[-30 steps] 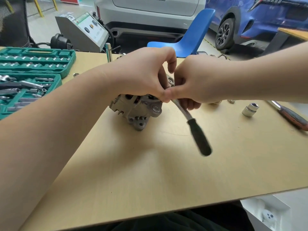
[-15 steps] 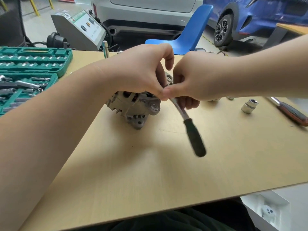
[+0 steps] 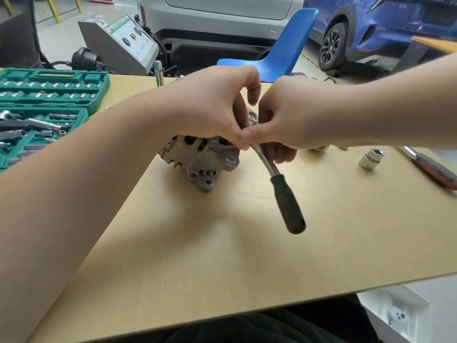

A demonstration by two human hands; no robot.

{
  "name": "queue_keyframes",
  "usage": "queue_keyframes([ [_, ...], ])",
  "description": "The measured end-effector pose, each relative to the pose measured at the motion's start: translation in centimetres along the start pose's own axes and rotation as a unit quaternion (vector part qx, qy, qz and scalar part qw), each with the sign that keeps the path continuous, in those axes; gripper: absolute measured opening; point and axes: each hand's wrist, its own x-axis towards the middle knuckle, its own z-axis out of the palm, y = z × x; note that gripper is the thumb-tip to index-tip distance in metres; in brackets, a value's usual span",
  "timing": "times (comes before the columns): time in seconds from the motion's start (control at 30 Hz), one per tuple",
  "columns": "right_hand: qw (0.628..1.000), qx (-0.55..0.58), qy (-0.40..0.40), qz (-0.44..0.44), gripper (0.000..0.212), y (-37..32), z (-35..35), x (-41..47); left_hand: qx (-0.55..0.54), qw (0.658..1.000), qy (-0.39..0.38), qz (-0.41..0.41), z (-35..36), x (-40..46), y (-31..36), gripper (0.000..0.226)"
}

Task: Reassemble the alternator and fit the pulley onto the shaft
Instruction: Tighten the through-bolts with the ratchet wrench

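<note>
Two hands are met over the alternator (image 3: 202,159) at bench (image 3: 197,256) centre: left hand (image 3: 210,107) clamped on its housing, steadying; right hand (image 3: 286,120) wrapped round the ratchet (image 3: 284,194) head, handle toward 5 o'clock.

A single head-worn wide-angle camera looks forward and down, close over the pale wooden counter (image 3: 222,256); both forearms reach in from the near edge, parked cars lie beyond.

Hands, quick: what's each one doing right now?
Left hand: fingers curled over the top of the alternator, gripping it.
Right hand: curled round the ratchet wrench near its head, handle hanging free.
</note>
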Motion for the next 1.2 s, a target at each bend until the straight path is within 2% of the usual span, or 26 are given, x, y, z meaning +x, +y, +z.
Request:
queue_keyframes([
  [0.03, 1.000, 0.021, 0.003, 0.009, 0.035, -0.3, -0.1, -0.1, -0.001, 1.000, 0.000, 0.000, 0.0, 0.0, 0.0, 0.058],
  [0.1, 0.989, -0.132, 0.030, -0.052, 0.032, 0.1, -0.4, -0.1, -0.004, 1.000, 0.005, 0.004, 0.1, -0.1, 0.0, 0.056],
  [0.13, 0.965, -0.231, 0.046, -0.113, 0.027, 0.3, -0.4, -0.1, -0.005, 1.000, 0.007, 0.004, 0.2, -0.1, 0.0, 0.057],
  [0.2, 0.890, -0.383, 0.048, -0.243, 0.016, 0.8, -1.0, -0.1, -0.001, 1.000, 0.004, 0.005, 0.1, -0.1, 0.0, 0.059],
  [0.23, 0.858, -0.423, 0.033, -0.291, 0.018, 1.1, -1.4, 0.0, 0.000, 1.000, 0.002, 0.004, 0.1, -0.2, 0.0, 0.060],
  [0.27, 0.844, -0.436, 0.020, -0.312, 0.019, 1.3, -1.8, 0.2, 0.001, 1.000, 0.001, 0.002, 0.1, -0.1, 0.1, 0.061],
  [0.3, 0.852, -0.426, 0.023, -0.304, 0.018, 1.3, -2.0, 0.2, 0.001, 1.000, 0.002, 0.001, 0.1, -0.1, 0.1, 0.062],
  [0.37, 0.914, -0.336, 0.041, -0.223, 0.025, 0.8, -1.6, 0.0, 0.000, 1.000, 0.006, 0.002, 0.2, -0.1, 0.1, 0.063],
  [0.43, 0.985, -0.151, 0.011, -0.087, 0.032, 0.6, -0.7, 0.2, 0.002, 1.000, 0.005, 0.005, 0.3, -0.1, 0.1, 0.061],
  [0.5, 1.000, -0.008, -0.012, 0.001, 0.033, 0.1, -0.2, 0.0, 0.005, 1.000, -0.001, 0.005, 0.2, 0.0, 0.0, 0.059],
  [0.53, 1.000, -0.023, -0.004, -0.008, 0.030, 0.1, -0.2, -0.1, 0.004, 1.000, -0.002, 0.007, 0.1, 0.0, 0.0, 0.057],
  [0.57, 0.993, -0.100, 0.017, -0.052, 0.026, 0.4, -0.3, 0.1, 0.002, 1.000, 0.000, 0.009, 0.1, -0.1, 0.0, 0.056],
  [0.6, 0.974, -0.190, 0.042, -0.119, 0.020, 0.7, -0.3, 0.1, 0.003, 1.000, 0.001, 0.010, 0.1, -0.1, 0.0, 0.056],
  [0.67, 0.905, -0.340, 0.056, -0.251, 0.015, 1.4, -0.7, 0.0, 0.007, 1.000, -0.003, 0.006, 0.0, -0.1, 0.1, 0.058],
  [0.7, 0.874, -0.379, 0.052, -0.299, 0.017, 1.9, -1.0, 0.2, 0.008, 1.000, -0.006, 0.006, 0.0, -0.1, 0.1, 0.058],
  [0.73, 0.862, -0.394, 0.051, -0.316, 0.018, 2.0, -1.2, 0.3, 0.008, 1.000, -0.007, 0.005, 0.1, -0.1, 0.0, 0.059],
  [0.77, 0.872, -0.387, 0.053, -0.296, 0.020, 1.9, -1.1, 0.2, 0.008, 1.000, -0.004, 0.005, 0.1, -0.1, 0.0, 0.059],
  [0.8, 0.898, -0.357, 0.060, -0.250, 0.022, 1.7, -0.8, 0.1, 0.009, 1.000, 0.003, 0.005, 0.2, -0.1, 0.0, 0.060],
  [0.87, 0.971, -0.197, 0.054, -0.127, 0.025, 1.1, -0.1, 0.1, 0.015, 1.000, 0.008, 0.008, 0.3, -0.1, -0.1, 0.059],
  [0.93, 0.999, -0.006, 0.017, -0.027, 0.029, 0.7, 0.2, 0.1, 0.017, 1.000, -0.003, 0.008, 0.2, 0.0, -0.1, 0.057],
  [0.97, 1.000, 0.027, 0.009, -0.011, 0.029, 0.5, 0.1, -0.1, 0.016, 1.000, -0.007, 0.009, 0.1, 0.1, -0.1, 0.055],
  [1.03, 0.994, -0.085, 0.028, -0.064, 0.027, 0.7, -0.2, 0.0, 0.012, 1.000, -0.005, 0.014, 0.0, 0.1, -0.2, 0.053],
  [1.07, 0.975, -0.178, 0.044, -0.125, 0.021, 1.0, -0.2, 0.0, 0.012, 1.000, -0.004, 0.013, 0.0, 0.1, -0.1, 0.054],
  [1.13, 0.903, -0.341, 0.053, -0.257, 0.014, 1.5, -0.8, 0.0, 0.012, 1.000, -0.008, 0.007, 0.0, 0.0, 0.0, 0.057],
  [1.17, 0.870, -0.382, 0.042, -0.310, 0.015, 1.9, -1.2, 0.4, 0.012, 1.000, -0.010, 0.004, 0.0, -0.1, 0.1, 0.058],
  [1.2, 0.859, -0.389, 0.034, -0.331, 0.016, 2.1, -1.5, 0.6, 0.010, 1.000, -0.010, 0.003, 0.0, -0.1, 0.1, 0.059],
])
